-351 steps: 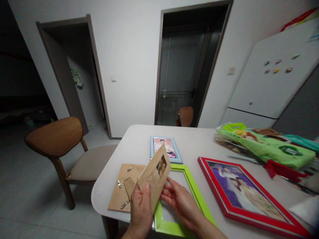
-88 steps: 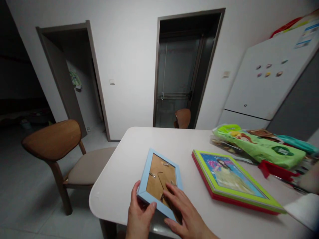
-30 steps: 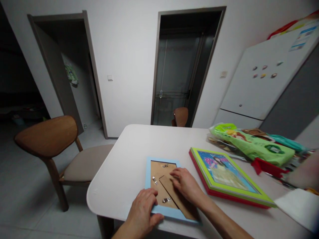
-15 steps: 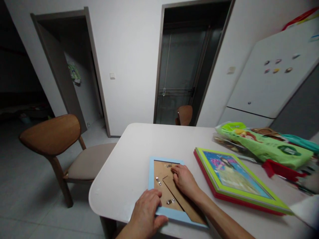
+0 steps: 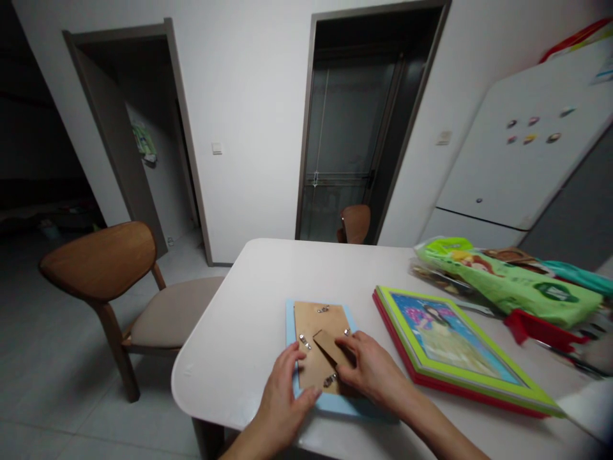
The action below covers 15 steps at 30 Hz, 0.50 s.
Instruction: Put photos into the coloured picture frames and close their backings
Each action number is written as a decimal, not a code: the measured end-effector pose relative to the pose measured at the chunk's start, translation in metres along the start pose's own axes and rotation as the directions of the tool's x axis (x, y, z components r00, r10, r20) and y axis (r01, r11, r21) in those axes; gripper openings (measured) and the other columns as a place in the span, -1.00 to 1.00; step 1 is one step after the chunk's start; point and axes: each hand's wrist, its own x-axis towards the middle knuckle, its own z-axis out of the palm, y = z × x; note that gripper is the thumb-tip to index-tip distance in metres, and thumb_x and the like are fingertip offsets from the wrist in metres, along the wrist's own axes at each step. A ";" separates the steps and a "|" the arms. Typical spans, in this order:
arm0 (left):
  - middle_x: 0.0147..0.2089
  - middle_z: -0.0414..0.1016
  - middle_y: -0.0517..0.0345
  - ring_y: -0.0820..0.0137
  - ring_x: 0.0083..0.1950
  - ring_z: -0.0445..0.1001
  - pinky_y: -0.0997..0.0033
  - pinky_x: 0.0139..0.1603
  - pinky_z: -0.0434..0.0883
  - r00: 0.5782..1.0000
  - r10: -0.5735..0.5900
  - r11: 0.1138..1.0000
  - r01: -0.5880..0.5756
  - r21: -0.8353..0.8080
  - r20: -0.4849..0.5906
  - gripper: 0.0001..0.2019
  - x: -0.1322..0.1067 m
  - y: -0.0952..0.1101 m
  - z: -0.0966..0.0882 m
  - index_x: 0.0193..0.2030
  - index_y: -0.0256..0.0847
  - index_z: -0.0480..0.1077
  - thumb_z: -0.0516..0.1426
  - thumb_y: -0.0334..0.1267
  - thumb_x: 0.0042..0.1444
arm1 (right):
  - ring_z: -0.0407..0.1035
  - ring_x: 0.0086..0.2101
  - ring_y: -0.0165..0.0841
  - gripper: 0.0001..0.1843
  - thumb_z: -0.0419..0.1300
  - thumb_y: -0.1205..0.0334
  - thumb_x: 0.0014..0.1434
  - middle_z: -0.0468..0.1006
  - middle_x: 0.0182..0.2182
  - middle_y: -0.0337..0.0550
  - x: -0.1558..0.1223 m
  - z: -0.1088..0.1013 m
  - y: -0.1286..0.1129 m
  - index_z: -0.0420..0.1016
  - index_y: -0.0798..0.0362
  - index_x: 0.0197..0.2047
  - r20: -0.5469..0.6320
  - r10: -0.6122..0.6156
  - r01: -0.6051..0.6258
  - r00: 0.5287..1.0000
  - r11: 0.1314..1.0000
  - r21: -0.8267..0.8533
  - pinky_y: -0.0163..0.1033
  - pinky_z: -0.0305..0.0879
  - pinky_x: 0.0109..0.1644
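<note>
A light blue picture frame [image 5: 290,319] lies face down near the front edge of the white table [image 5: 249,306]. Its brown backing board [image 5: 318,332], with small metal clips and a stand flap, sits raised slightly above the frame. My left hand [image 5: 282,399] grips the board's lower left edge, thumb and fingers pinched on it. My right hand [image 5: 371,374] holds the board's right side at the stand flap, fingers curled over it.
A green frame stacked on a red frame [image 5: 450,348] lies to the right. Behind it are a green packet [image 5: 507,281] and red items. A wooden chair [image 5: 119,287] stands left of the table. A white fridge [image 5: 522,160] is at the right, two dark doorways behind.
The backing board has come up out of the blue frame. My right hand moved from the top clip down to the board's right side; my left hand shifted onto the board's lower edge.
</note>
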 end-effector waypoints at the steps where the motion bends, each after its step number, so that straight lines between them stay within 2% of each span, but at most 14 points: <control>1: 0.08 0.19 -0.03 0.28 0.08 0.18 0.25 0.07 0.14 0.996 -0.061 0.992 0.054 -0.116 -0.057 -0.60 0.006 0.001 0.000 -0.07 -0.24 0.18 0.11 -0.34 -0.10 | 0.28 -0.31 -0.28 -0.60 0.06 0.24 -0.16 0.39 -0.37 -0.07 0.001 -0.006 -0.005 0.42 0.09 -0.19 -0.015 0.000 0.000 1.000 1.000 -0.004 -0.28 0.15 -0.23; 2: 0.03 0.25 -0.03 0.30 0.03 0.24 0.26 0.04 0.18 0.987 -0.126 0.968 0.102 -0.228 -0.097 -0.61 0.012 0.002 0.000 -0.06 -0.24 0.16 0.10 -0.31 -0.09 | 0.28 -0.31 -0.28 -0.61 0.06 0.23 -0.16 0.38 -0.38 -0.07 0.002 -0.013 -0.011 0.43 0.09 -0.20 -0.035 0.000 -0.001 0.999 1.000 -0.004 -0.28 0.16 -0.24; 4: -0.11 0.37 0.01 0.33 -0.12 0.37 0.31 -0.10 0.29 0.967 -0.230 0.902 0.171 -0.396 -0.108 -0.61 0.024 0.006 -0.002 -0.06 -0.26 0.12 0.07 -0.25 -0.07 | 0.28 -0.30 -0.27 -0.62 0.08 0.22 -0.16 0.38 -0.37 -0.08 0.001 -0.024 -0.024 0.43 0.08 -0.20 -0.061 -0.009 0.010 0.998 1.000 0.022 -0.27 0.16 -0.23; 7: -0.29 0.46 0.08 0.35 -0.32 0.45 0.37 -0.31 0.37 0.956 -0.286 0.857 0.224 -0.464 -0.065 -0.69 0.034 0.007 -0.012 -0.15 -0.26 0.16 0.01 -0.17 -0.03 | 0.29 -0.29 -0.31 -0.59 0.08 0.16 -0.12 0.39 -0.31 -0.10 -0.001 -0.029 -0.033 0.38 0.05 -0.14 -0.060 -0.064 0.072 0.996 0.987 0.144 -0.28 0.18 -0.22; 9: -0.36 0.47 0.12 0.35 -0.37 0.46 0.39 -0.37 0.38 0.943 -0.325 0.844 0.259 -0.469 -0.065 -0.73 0.032 0.003 -0.026 -0.22 -0.26 0.19 -0.01 -0.15 -0.03 | 0.31 -0.32 -0.33 -0.55 0.02 0.09 -0.05 0.40 -0.27 -0.07 -0.001 -0.024 -0.023 0.32 0.07 -0.07 -0.087 -0.024 0.040 0.996 0.982 0.185 -0.28 0.19 -0.23; 11: -0.39 0.47 0.14 0.35 -0.39 0.46 0.40 -0.39 0.37 0.925 -0.369 0.841 0.293 -0.454 -0.086 -0.74 0.025 -0.006 -0.045 -0.24 -0.26 0.20 0.00 -0.16 -0.05 | 0.33 -0.35 -0.32 -0.51 -0.04 0.07 0.00 0.42 -0.26 0.00 -0.001 -0.013 -0.002 0.28 0.16 -0.04 -0.123 0.092 -0.075 0.988 0.988 0.138 -0.24 0.20 -0.23; 13: -0.43 0.47 0.17 0.35 -0.41 0.46 0.41 -0.40 0.36 0.907 -0.406 0.847 0.328 -0.419 -0.112 -0.76 0.017 -0.018 -0.065 -0.28 -0.26 0.22 0.02 -0.16 -0.07 | 0.35 -0.33 -0.26 -0.50 -0.04 0.11 0.00 0.44 -0.28 0.07 -0.001 0.000 0.022 0.27 0.24 -0.04 -0.115 0.182 -0.178 0.977 0.983 0.045 -0.21 0.19 -0.22; 15: -0.47 0.46 0.17 0.34 -0.43 0.46 0.42 -0.43 0.36 0.892 -0.434 0.858 0.365 -0.361 -0.130 -0.78 0.011 -0.030 -0.082 -0.34 -0.27 0.25 0.03 -0.16 -0.09 | 0.35 -0.31 -0.22 -0.51 -0.03 0.19 -0.04 0.46 -0.29 0.12 -0.001 0.011 0.038 0.27 0.28 -0.04 -0.091 0.217 -0.219 0.972 0.976 -0.018 -0.19 0.19 -0.22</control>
